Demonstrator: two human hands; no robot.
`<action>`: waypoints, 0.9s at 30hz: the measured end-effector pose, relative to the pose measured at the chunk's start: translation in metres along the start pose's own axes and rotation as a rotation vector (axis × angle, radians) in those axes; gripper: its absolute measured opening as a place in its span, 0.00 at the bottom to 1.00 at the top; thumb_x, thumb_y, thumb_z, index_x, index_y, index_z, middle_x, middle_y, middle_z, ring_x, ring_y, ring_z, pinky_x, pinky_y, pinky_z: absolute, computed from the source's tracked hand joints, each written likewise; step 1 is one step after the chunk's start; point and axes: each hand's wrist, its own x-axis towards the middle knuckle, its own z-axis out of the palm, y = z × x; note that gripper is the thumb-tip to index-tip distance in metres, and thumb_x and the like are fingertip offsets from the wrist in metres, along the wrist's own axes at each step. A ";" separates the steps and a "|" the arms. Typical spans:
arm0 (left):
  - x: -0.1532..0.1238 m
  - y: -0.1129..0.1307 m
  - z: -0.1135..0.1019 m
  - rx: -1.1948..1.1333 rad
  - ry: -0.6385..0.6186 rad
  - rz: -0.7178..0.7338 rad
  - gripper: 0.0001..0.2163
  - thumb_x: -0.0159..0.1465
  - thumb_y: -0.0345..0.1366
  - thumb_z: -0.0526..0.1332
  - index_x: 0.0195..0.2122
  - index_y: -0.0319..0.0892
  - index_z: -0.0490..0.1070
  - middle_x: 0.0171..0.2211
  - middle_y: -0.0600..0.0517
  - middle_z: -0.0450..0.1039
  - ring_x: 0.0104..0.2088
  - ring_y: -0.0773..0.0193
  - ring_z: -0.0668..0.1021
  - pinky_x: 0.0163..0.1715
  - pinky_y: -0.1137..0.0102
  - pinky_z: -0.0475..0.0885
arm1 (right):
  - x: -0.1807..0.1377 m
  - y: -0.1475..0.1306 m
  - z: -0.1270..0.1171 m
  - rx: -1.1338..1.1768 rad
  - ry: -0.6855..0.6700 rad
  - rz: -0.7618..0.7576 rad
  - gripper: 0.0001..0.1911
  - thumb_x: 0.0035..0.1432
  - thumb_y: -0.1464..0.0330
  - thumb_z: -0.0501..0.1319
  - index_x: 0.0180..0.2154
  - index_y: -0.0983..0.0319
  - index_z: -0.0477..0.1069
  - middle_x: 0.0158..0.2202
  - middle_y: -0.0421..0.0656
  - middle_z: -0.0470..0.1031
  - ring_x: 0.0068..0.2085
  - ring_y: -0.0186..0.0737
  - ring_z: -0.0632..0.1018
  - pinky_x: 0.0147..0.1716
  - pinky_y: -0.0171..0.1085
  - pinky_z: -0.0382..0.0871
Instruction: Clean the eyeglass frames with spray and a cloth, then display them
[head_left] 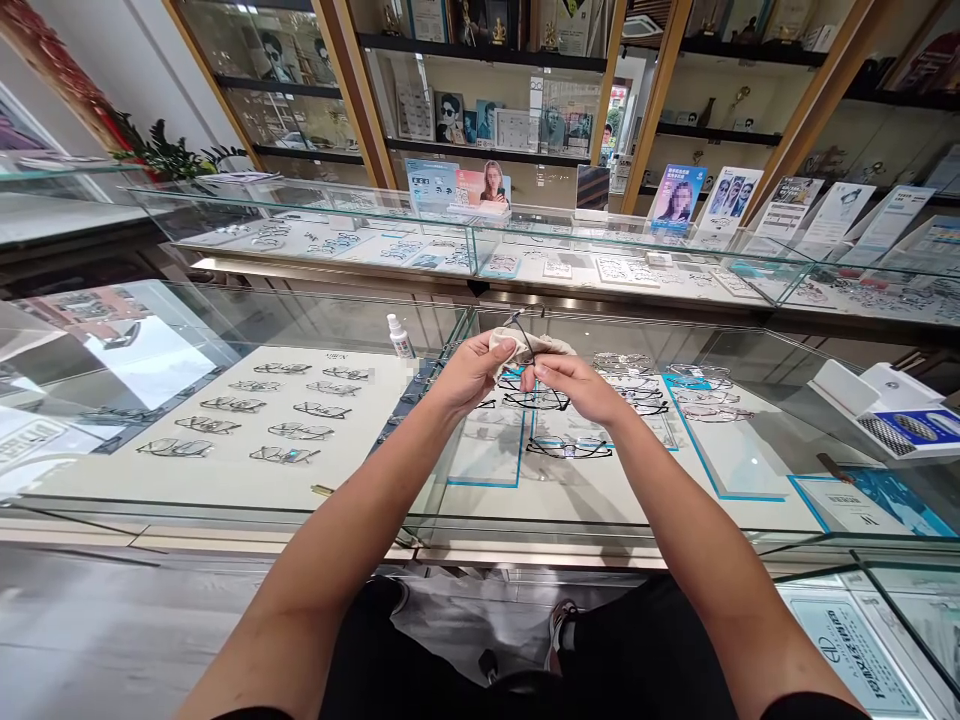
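Above the glass counter, both of my hands work on one pair of eyeglasses (pixel 523 332) with dark, thin arms. My left hand (pixel 474 372) is closed, its thumb pressing a cream-coloured cloth (pixel 551 345) around part of the glasses. My right hand (pixel 579 386) pinches the glasses near the cloth from the other side. Cloth and fingers hide most of the frame and lenses. Inside the case beneath my hands lie more dark-framed glasses (pixel 570 448) on white, blue-edged panels.
Rows of eyeglasses (pixel 231 405) lie inside the case on the left. A white spray bottle (pixel 400 337) stands behind my left hand, and an opened white box (pixel 892 405) sits on the right. A second glass counter (pixel 360 268) with leaflet stands runs across the back.
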 end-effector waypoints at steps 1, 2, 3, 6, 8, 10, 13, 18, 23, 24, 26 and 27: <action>0.000 0.000 0.000 0.000 -0.006 0.005 0.26 0.50 0.55 0.86 0.35 0.39 0.82 0.29 0.52 0.80 0.30 0.67 0.76 0.33 0.71 0.67 | 0.000 0.001 0.001 -0.005 -0.002 0.001 0.33 0.68 0.35 0.62 0.36 0.58 0.79 0.40 0.45 0.80 0.46 0.48 0.78 0.59 0.50 0.70; 0.000 -0.001 0.001 0.003 -0.028 0.010 0.26 0.51 0.55 0.85 0.34 0.39 0.80 0.28 0.53 0.80 0.29 0.66 0.76 0.34 0.71 0.68 | 0.001 0.001 0.003 -0.009 0.001 0.000 0.33 0.68 0.35 0.62 0.36 0.58 0.79 0.40 0.45 0.80 0.46 0.48 0.77 0.59 0.50 0.70; -0.001 -0.001 0.002 0.010 -0.060 0.014 0.25 0.53 0.55 0.84 0.34 0.40 0.78 0.26 0.53 0.79 0.29 0.66 0.77 0.36 0.71 0.69 | 0.001 0.002 0.005 -0.012 0.009 -0.002 0.34 0.68 0.34 0.62 0.36 0.58 0.79 0.40 0.45 0.79 0.46 0.48 0.77 0.59 0.50 0.69; -0.004 0.000 0.007 0.045 -0.161 0.018 0.25 0.59 0.57 0.81 0.33 0.43 0.73 0.20 0.54 0.76 0.31 0.60 0.81 0.44 0.67 0.72 | 0.002 0.004 0.008 -0.004 0.032 -0.009 0.34 0.68 0.34 0.62 0.35 0.59 0.78 0.40 0.45 0.79 0.47 0.48 0.76 0.58 0.48 0.68; -0.006 0.001 0.010 0.079 -0.184 0.019 0.24 0.60 0.58 0.80 0.34 0.43 0.74 0.19 0.53 0.76 0.31 0.59 0.82 0.48 0.65 0.73 | 0.002 0.006 0.009 0.003 0.036 -0.008 0.34 0.67 0.34 0.62 0.35 0.59 0.79 0.40 0.45 0.80 0.47 0.48 0.77 0.57 0.48 0.68; -0.007 0.001 0.011 0.094 -0.167 0.026 0.25 0.59 0.58 0.80 0.36 0.42 0.78 0.21 0.53 0.78 0.27 0.62 0.80 0.49 0.63 0.74 | 0.002 0.007 0.008 0.004 0.036 -0.002 0.34 0.67 0.34 0.63 0.35 0.59 0.79 0.40 0.46 0.81 0.47 0.48 0.77 0.57 0.47 0.67; -0.007 0.002 0.011 0.069 -0.135 0.028 0.24 0.56 0.55 0.83 0.37 0.40 0.80 0.25 0.52 0.82 0.22 0.66 0.77 0.45 0.63 0.75 | 0.001 0.007 0.007 -0.007 0.034 0.007 0.35 0.66 0.33 0.63 0.34 0.59 0.80 0.40 0.46 0.81 0.47 0.48 0.77 0.56 0.46 0.66; -0.005 0.002 0.005 0.021 -0.160 -0.082 0.24 0.53 0.53 0.85 0.38 0.40 0.82 0.26 0.51 0.82 0.24 0.64 0.78 0.38 0.66 0.72 | 0.000 0.006 0.007 -0.055 0.040 -0.023 0.34 0.68 0.35 0.62 0.35 0.59 0.80 0.40 0.45 0.80 0.46 0.48 0.76 0.54 0.45 0.67; -0.006 0.003 0.004 0.168 -0.173 -0.037 0.24 0.56 0.57 0.82 0.26 0.40 0.81 0.21 0.47 0.78 0.39 0.56 0.83 0.46 0.65 0.74 | 0.000 0.006 0.007 -0.066 0.045 -0.017 0.34 0.68 0.34 0.62 0.34 0.59 0.80 0.41 0.45 0.81 0.47 0.48 0.76 0.55 0.45 0.67; -0.006 0.004 0.004 0.167 -0.166 -0.017 0.24 0.56 0.57 0.82 0.26 0.40 0.81 0.21 0.47 0.78 0.37 0.56 0.82 0.44 0.65 0.74 | 0.000 0.006 0.006 -0.052 0.041 -0.009 0.34 0.67 0.34 0.62 0.34 0.59 0.80 0.41 0.46 0.81 0.48 0.49 0.77 0.56 0.45 0.67; -0.007 0.005 0.005 0.132 -0.170 -0.009 0.22 0.56 0.55 0.82 0.31 0.40 0.83 0.21 0.48 0.79 0.29 0.59 0.80 0.38 0.66 0.73 | 0.000 0.007 0.005 -0.016 0.019 0.010 0.35 0.66 0.34 0.63 0.34 0.59 0.79 0.41 0.46 0.82 0.49 0.50 0.78 0.56 0.46 0.67; -0.008 0.006 0.006 0.112 -0.179 -0.018 0.22 0.56 0.54 0.82 0.34 0.40 0.83 0.21 0.49 0.80 0.26 0.61 0.79 0.35 0.66 0.72 | 0.001 0.006 0.004 -0.001 0.002 0.021 0.35 0.65 0.34 0.64 0.34 0.60 0.79 0.41 0.46 0.82 0.48 0.49 0.78 0.56 0.46 0.67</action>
